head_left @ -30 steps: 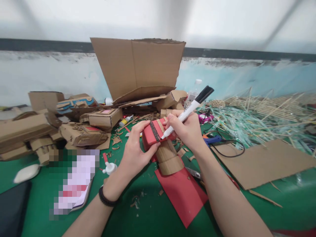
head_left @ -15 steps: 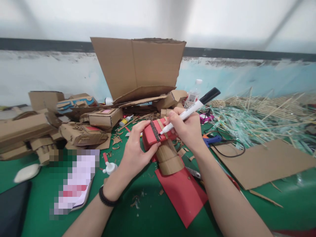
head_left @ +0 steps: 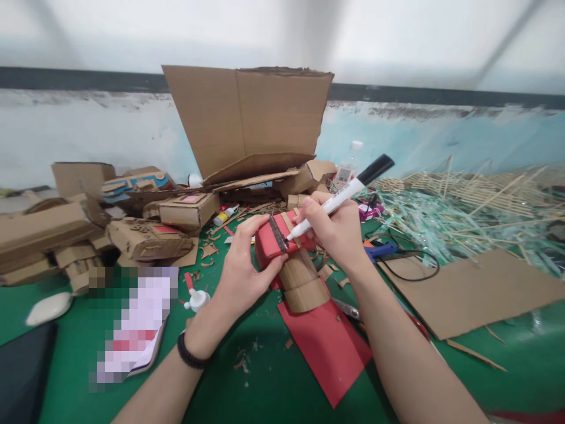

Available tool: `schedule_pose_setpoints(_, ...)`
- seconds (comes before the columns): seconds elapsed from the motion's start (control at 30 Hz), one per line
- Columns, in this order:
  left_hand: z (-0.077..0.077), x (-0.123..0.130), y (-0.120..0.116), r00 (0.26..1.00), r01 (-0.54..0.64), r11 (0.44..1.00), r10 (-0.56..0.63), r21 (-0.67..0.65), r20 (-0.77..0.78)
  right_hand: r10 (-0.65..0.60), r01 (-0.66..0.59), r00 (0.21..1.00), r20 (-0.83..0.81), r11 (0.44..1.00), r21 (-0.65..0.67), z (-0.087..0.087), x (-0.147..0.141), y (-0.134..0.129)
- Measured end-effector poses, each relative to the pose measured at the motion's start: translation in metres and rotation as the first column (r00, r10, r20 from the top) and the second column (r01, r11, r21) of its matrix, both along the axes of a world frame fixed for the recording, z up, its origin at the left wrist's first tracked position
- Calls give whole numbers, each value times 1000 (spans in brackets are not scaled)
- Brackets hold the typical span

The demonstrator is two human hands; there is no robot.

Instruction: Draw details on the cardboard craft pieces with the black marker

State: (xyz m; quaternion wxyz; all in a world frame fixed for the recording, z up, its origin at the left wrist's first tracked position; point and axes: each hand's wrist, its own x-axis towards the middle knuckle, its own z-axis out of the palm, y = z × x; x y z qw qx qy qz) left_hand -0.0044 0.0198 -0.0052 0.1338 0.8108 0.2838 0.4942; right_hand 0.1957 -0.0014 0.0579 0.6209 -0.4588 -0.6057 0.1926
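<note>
My left hand [head_left: 242, 268] grips the near left end of a small red box [head_left: 265, 239], thumb in front and fingers over its far side. A dark stripe [head_left: 278, 234] runs across the top of the box, with a tan strip beside it. In my right hand [head_left: 338, 229] is a white marker [head_left: 339, 197] with a black cap on its rear end. Its tip meets the box at the dark stripe's edge. A brown cardboard tube [head_left: 304, 288] sticks out from the box toward me, above a sheet of red paper [head_left: 326, 353].
Cardboard models [head_left: 148, 241] crowd the left, near a phone [head_left: 136, 330] and a glue bottle [head_left: 198, 301]. A large cardboard panel [head_left: 247, 118] leans at the back. On the right lie a blue glue gun [head_left: 382, 252], a cardboard sheet [head_left: 477, 291] and a pile of thin sticks [head_left: 441, 200].
Almost nothing differs. The marker tip has shifted very slightly along the dark stripe; both hands keep their hold.
</note>
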Motion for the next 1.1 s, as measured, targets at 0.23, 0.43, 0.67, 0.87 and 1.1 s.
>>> schedule_pose_setpoints(0.23, 0, 0, 0, 1000, 3, 1000, -3, 1, 6, -32, 32, 999, 4, 999, 4, 1, -1, 1)
schedule_pose_setpoints(0.43, 0, 0, 0, 1000, 5, 1000, -5, 2, 10, -66, 66, 998, 0, 998, 6, -1, -2, 1)
schedule_pose_setpoints(0.67, 0, 1, 1, 1000, 9, 1000, -9, -4, 8, -43, 42, 999, 27, 999, 12, 1, -1, 0)
schedule_pose_setpoints(0.87, 0, 0, 0, 1000, 2, 1000, -2, -3, 3, -60, 60, 998, -10, 998, -1, 0, -4, 1)
schedule_pose_setpoints(1.1, 0, 1, 0, 1000, 5, 1000, -5, -7, 4, -53, 53, 999, -15, 999, -5, 2, -5, 2)
